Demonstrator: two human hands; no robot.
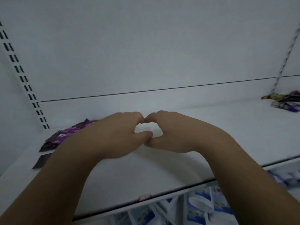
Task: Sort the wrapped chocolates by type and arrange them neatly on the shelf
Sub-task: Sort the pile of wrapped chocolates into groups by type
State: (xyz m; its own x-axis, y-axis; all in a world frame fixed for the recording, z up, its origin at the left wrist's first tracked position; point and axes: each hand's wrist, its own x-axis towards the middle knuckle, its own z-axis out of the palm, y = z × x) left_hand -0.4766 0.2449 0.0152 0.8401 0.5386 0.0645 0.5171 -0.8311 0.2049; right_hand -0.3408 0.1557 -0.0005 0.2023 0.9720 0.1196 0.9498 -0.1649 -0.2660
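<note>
Both your hands meet mid-shelf: left hand [116,137] and right hand [175,132] have fingers curled, index tips touching and thumbs touching, ringing a patch of the white shelf [146,172] and pinching nothing. Purple wrapped chocolates [68,135] lie at the left, partly behind your left forearm. A second chocolate pile [285,103] sits far right near the back wall. Blue-white packs [203,207] lie below, blurred.

Shelf [178,168]: white, flat, dark front edge. Purple wrappers [65,137] heaped at left rear corner; dark wrapper [42,161] just in front. Purple-and-gold wrappers [284,101] at right rear.
</note>
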